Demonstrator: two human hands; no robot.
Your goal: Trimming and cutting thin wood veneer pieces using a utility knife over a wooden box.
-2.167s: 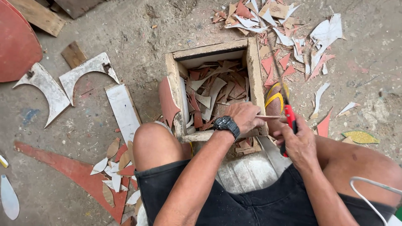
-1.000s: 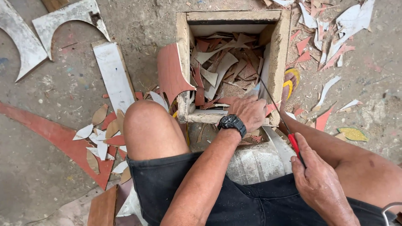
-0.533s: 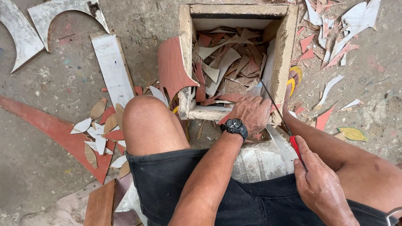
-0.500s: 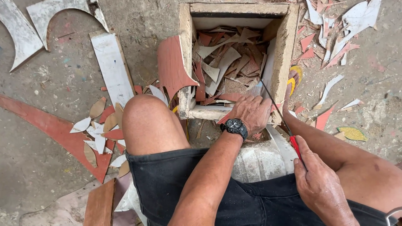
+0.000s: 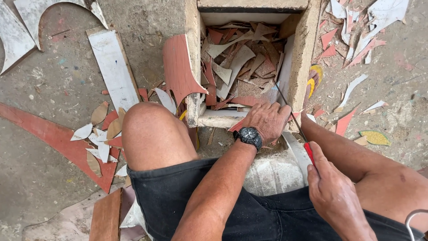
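Head view, person seated, knees spread, looking down.

Left hand (image 5: 266,121): forearm runs up from bottom centre, black wristwatch (image 5: 248,136) on the wrist. Palm down, fingers curled over the near edge of the wooden box (image 5: 304,58), pressing a red-brown piece (image 5: 236,126) whose tip shows just under the thumb side. Hand closed on that piece and the box rim; cannot tell how much of the piece lies under the palm.

Right hand (image 5: 332,194): lower right, fist wrapped around the red handle of a thin-bladed saw (image 5: 292,114). Blade slants up and left, passing just beside the left hand's knuckles and along the inner right wall of the box. The 2 hands are apart, left ahead of right.

Box: open-topped, square, between the knees, filled with red and white offcuts (image 5: 238,62). A large curved red sheet (image 5: 178,69) leans against its left wall.

Surface: rough concrete floor (image 5: 44,89), dusty. White strip (image 5: 113,67) lies left of the box; small leaf-shaped cutouts (image 5: 100,134) cluster by the left knee on a long red shape. Scattered red and white shards (image 5: 356,31) at upper right. A white bucket-like object (image 5: 272,172) sits between the thighs.
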